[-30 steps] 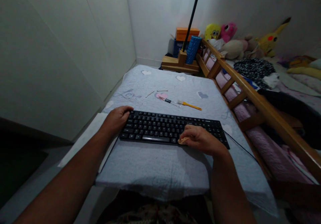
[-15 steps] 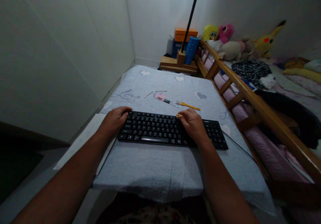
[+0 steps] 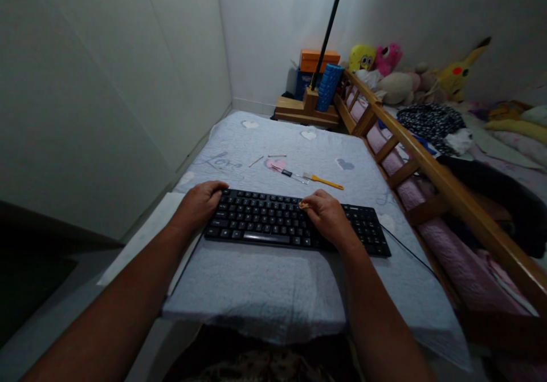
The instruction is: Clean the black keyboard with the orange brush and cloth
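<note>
A black keyboard (image 3: 260, 216) lies flat on the cloth-covered table, its cable leaving at the right end. My left hand (image 3: 200, 202) grips the keyboard's left end, thumb and fingers closed on its upper left corner. Over the keys right of the middle is my right hand (image 3: 327, 214), fingers pinched on a small tan scrap (image 3: 303, 205), perhaps cloth, that touches the upper keys. Most of the scrap is hidden by the fingers. Beyond the keyboard lie a yellow-handled brush (image 3: 327, 182), a slim tool with a dark grip (image 3: 286, 173) and two cotton swabs (image 3: 256, 161).
A wooden bed rail (image 3: 410, 154) runs along the table's right side, with plush toys and clothes behind it. At the far end stand a wooden base (image 3: 294, 108) with a black pole, a blue roller (image 3: 329, 88) and an orange box (image 3: 318, 60). White panels rise at left.
My right hand has slid the tan scrap slightly left and toward me over the keys. The left hand keeps its hold, and the view has shifted a little.
</note>
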A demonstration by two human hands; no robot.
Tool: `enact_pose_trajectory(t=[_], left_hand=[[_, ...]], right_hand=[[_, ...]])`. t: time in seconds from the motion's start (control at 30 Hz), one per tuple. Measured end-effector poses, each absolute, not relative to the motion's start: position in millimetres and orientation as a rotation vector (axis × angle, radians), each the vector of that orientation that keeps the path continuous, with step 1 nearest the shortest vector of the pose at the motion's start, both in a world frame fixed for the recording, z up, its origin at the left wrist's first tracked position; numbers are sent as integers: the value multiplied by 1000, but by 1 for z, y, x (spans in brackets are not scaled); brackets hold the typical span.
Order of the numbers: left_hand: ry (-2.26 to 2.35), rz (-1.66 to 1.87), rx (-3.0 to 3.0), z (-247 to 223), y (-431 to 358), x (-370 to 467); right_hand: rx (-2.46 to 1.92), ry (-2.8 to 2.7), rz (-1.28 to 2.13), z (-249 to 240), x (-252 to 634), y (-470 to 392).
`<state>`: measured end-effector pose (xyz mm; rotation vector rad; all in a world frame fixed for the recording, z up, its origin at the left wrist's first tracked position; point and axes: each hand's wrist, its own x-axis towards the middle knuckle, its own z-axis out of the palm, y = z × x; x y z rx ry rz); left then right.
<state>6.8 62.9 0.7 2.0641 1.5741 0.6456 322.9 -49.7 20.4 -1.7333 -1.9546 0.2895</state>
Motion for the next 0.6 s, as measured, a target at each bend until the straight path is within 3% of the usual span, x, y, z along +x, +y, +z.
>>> enact_pose_trajectory(t=[0.6], left_hand=[[1575, 620, 2082, 0, 63, 7]], right_hand=[[-1672, -2162, 642, 50, 321, -72]])
